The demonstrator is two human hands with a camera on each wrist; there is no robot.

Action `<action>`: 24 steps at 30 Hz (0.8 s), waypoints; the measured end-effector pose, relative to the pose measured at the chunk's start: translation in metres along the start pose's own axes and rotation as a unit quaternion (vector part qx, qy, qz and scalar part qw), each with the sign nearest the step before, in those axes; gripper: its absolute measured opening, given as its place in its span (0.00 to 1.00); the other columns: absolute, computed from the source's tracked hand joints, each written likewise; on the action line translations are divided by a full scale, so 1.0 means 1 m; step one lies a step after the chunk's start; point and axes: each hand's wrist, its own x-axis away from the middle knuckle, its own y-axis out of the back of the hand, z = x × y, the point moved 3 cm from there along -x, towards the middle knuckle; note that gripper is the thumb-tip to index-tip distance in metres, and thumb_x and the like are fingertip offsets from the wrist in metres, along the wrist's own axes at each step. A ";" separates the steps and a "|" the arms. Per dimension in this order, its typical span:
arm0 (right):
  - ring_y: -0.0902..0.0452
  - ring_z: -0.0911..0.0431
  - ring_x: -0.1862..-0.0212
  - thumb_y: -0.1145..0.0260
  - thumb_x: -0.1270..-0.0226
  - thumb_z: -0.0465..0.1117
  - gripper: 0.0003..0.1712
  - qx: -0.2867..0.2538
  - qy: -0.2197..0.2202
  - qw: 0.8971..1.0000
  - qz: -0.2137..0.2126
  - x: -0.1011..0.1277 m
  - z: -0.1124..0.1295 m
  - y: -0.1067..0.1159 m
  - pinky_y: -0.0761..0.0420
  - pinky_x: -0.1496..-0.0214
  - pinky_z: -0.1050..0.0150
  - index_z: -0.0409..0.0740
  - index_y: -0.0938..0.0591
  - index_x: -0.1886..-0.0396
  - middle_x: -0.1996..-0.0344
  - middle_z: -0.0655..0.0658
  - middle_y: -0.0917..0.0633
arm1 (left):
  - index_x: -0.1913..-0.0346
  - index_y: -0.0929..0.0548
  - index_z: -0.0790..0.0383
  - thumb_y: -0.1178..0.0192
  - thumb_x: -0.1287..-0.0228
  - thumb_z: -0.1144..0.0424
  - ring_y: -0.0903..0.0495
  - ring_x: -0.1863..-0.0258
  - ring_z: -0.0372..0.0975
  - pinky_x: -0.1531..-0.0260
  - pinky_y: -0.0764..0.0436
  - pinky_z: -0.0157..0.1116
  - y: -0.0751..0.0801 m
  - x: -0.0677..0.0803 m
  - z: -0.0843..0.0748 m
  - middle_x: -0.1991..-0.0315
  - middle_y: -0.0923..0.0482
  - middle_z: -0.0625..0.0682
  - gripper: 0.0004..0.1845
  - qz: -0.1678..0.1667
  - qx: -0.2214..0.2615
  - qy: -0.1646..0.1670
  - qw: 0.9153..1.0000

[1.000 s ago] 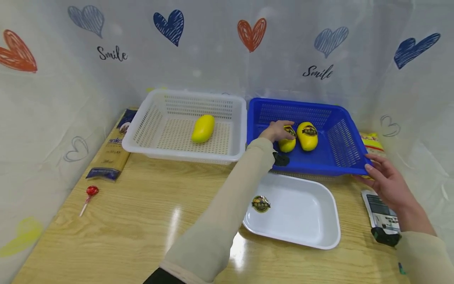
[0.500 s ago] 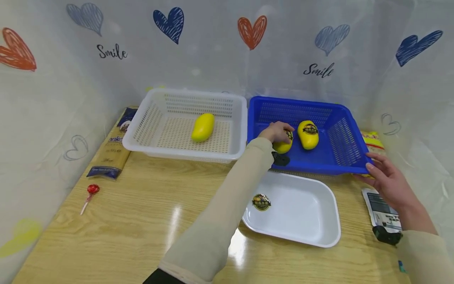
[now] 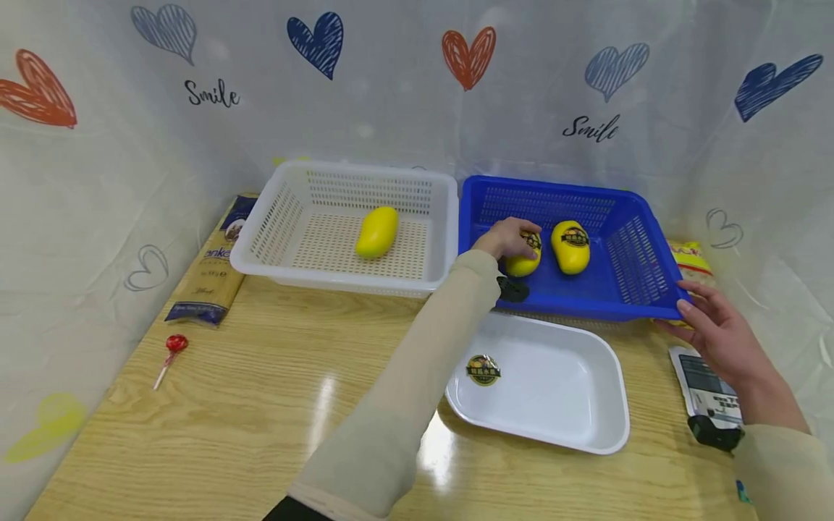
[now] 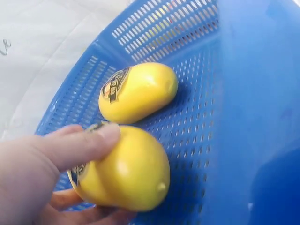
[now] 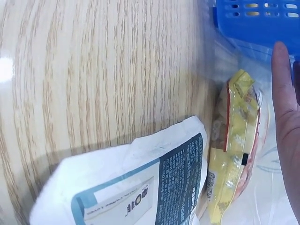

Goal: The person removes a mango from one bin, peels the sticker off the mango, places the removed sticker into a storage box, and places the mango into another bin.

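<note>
A: Three mangoes in all. From the left: one mango lies alone in the white basket; the other two are in the blue basket.

B: And the hands?

A: The left hand is inside the blue basket, thumb and fingers curled round the nearer mango. A second ago it only lay over that fruit; since then the fingers have wrapped further round it, though it hasn't left the basket floor as far as I can tell. The labelled mango beside it hasn't shifted.

B: What does the left wrist view add?

A: The hold itself: the thumb lies across the top of the nearer mango, fingers beneath it. The head view hides that.

B: Further right?

A: The right hand stays on the blue basket's near right corner, fingers straight against the rim, gripping nothing. The right wrist view shows a yellow snack bag and a white packet on the table, partly hidden from the head view.
</note>
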 end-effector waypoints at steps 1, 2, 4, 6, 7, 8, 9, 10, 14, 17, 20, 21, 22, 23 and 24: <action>0.18 0.65 0.54 0.48 0.23 0.35 0.26 0.000 0.000 1.000 0.001 -0.001 0.000 -0.001 0.16 0.60 0.68 0.48 0.37 0.28 0.44 0.54 0.27 | 0.33 0.24 0.46 0.31 0.39 0.63 0.32 0.38 0.42 0.50 0.22 0.34 0.002 0.002 -0.001 0.35 0.30 0.50 0.30 -0.002 -0.008 -0.007 1.000; 0.18 0.65 0.54 0.48 0.23 0.35 0.26 -0.001 -0.001 1.000 0.001 -0.001 0.000 -0.001 0.16 0.61 0.68 0.48 0.37 0.28 0.44 0.54 0.27 | 0.33 0.24 0.46 0.31 0.39 0.62 0.35 0.36 0.43 0.48 0.23 0.34 0.005 0.004 -0.003 0.34 0.30 0.50 0.30 -0.001 -0.017 -0.015 1.000; 0.18 0.65 0.54 0.48 0.23 0.35 0.26 -0.007 0.000 1.000 0.003 -0.001 0.001 -0.002 0.16 0.61 0.67 0.49 0.37 0.29 0.44 0.54 0.27 | 0.33 0.25 0.44 0.32 0.38 0.61 0.41 0.31 0.43 0.45 0.25 0.34 0.011 0.009 -0.007 0.33 0.33 0.49 0.30 0.005 -0.035 -0.033 0.999; 0.18 0.64 0.54 0.48 0.23 0.35 0.26 -0.020 0.005 1.000 0.006 -0.001 0.000 -0.003 0.16 0.60 0.67 0.48 0.37 0.29 0.45 0.54 0.26 | 0.32 0.26 0.43 0.33 0.37 0.59 0.45 0.29 0.42 0.44 0.27 0.32 0.016 0.015 -0.012 0.31 0.35 0.48 0.30 0.018 -0.061 -0.063 0.996; 0.18 0.64 0.54 0.49 0.23 0.34 0.26 -0.028 0.007 1.000 0.009 0.000 0.000 -0.003 0.16 0.60 0.66 0.47 0.37 0.29 0.45 0.53 0.26 | 0.32 0.27 0.43 0.33 0.36 0.59 0.45 0.29 0.42 0.44 0.28 0.31 0.019 0.018 -0.015 0.30 0.36 0.48 0.30 0.028 -0.071 -0.083 0.994; 0.17 0.63 0.54 0.49 0.23 0.34 0.26 -0.036 0.008 0.999 0.012 0.001 0.000 -0.003 0.16 0.60 0.66 0.47 0.37 0.29 0.44 0.53 0.26 | 0.31 0.28 0.44 0.34 0.35 0.59 0.45 0.28 0.41 0.43 0.30 0.30 0.022 0.022 -0.018 0.29 0.37 0.47 0.30 0.040 -0.083 -0.108 0.990; 0.17 0.63 0.54 0.49 0.23 0.34 0.26 -0.044 0.009 0.999 0.015 0.001 0.000 -0.003 0.16 0.60 0.65 0.47 0.37 0.29 0.44 0.52 0.26 | 0.31 0.28 0.45 0.35 0.35 0.60 0.44 0.29 0.39 0.43 0.31 0.28 0.026 0.026 -0.022 0.29 0.37 0.47 0.30 0.051 -0.093 -0.137 0.985; 0.17 0.63 0.53 0.49 0.23 0.34 0.26 -0.049 0.010 0.999 0.018 0.002 0.000 -0.004 0.16 0.60 0.64 0.46 0.37 0.29 0.44 0.52 0.26 | 0.30 0.29 0.47 0.36 0.34 0.60 0.42 0.30 0.38 0.42 0.32 0.27 0.029 0.032 -0.025 0.29 0.36 0.47 0.30 0.061 -0.104 -0.167 0.979; 0.17 0.64 0.54 0.49 0.23 0.35 0.27 -0.042 0.004 0.999 0.016 0.003 -0.001 -0.005 0.16 0.61 0.65 0.48 0.37 0.28 0.43 0.53 0.26 | 0.29 0.31 0.51 0.37 0.33 0.61 0.37 0.33 0.33 0.40 0.37 0.22 0.045 0.064 -0.033 0.30 0.34 0.46 0.30 0.090 -0.109 -0.252 0.957; 0.17 0.64 0.54 0.48 0.23 0.35 0.26 -0.045 0.004 0.999 0.010 0.003 -0.001 -0.005 0.16 0.62 0.65 0.49 0.37 0.28 0.44 0.53 0.26 | 0.29 0.31 0.49 0.38 0.33 0.59 0.39 0.33 0.34 0.39 0.39 0.23 0.058 0.095 -0.030 0.30 0.36 0.46 0.30 0.091 -0.112 -0.272 0.951; 0.17 0.63 0.55 0.49 0.23 0.34 0.26 -0.060 0.006 0.998 0.006 0.003 -0.002 -0.006 0.16 0.62 0.65 0.49 0.36 0.29 0.45 0.54 0.26 | 0.29 0.30 0.47 0.37 0.33 0.58 0.44 0.32 0.37 0.38 0.38 0.27 0.071 0.128 -0.018 0.30 0.40 0.49 0.30 0.091 -0.120 -0.274 0.950; 0.17 0.63 0.55 0.49 0.23 0.33 0.26 -0.062 0.009 0.998 0.006 0.003 -0.002 -0.006 0.16 0.63 0.65 0.49 0.36 0.29 0.46 0.54 0.25 | 0.29 0.30 0.47 0.37 0.33 0.57 0.45 0.31 0.38 0.38 0.38 0.28 0.075 0.138 -0.013 0.29 0.41 0.50 0.29 0.091 -0.121 -0.273 0.950; 0.17 0.64 0.55 0.50 0.23 0.33 0.26 -0.064 0.009 0.998 0.006 0.003 -0.002 -0.006 0.16 0.63 0.65 0.50 0.36 0.29 0.46 0.54 0.25 | 0.30 0.30 0.46 0.37 0.33 0.57 0.46 0.31 0.39 0.38 0.37 0.30 0.078 0.149 -0.008 0.29 0.43 0.51 0.29 0.092 -0.121 -0.273 0.950; 0.17 0.64 0.55 0.50 0.23 0.33 0.26 -0.064 0.013 0.998 0.007 0.003 -0.003 -0.007 0.16 0.63 0.66 0.50 0.36 0.29 0.45 0.54 0.25 | 0.30 0.29 0.46 0.37 0.33 0.57 0.46 0.30 0.39 0.37 0.36 0.31 0.081 0.159 -0.002 0.28 0.44 0.52 0.29 0.091 -0.121 -0.274 0.950; 0.17 0.64 0.55 0.51 0.23 0.33 0.26 -0.066 0.017 0.998 0.011 0.003 -0.003 -0.007 0.16 0.63 0.66 0.49 0.37 0.28 0.45 0.54 0.25 | 0.30 0.29 0.46 0.37 0.33 0.57 0.46 0.30 0.40 0.37 0.36 0.33 0.084 0.169 0.004 0.28 0.44 0.53 0.29 0.088 -0.119 -0.277 0.950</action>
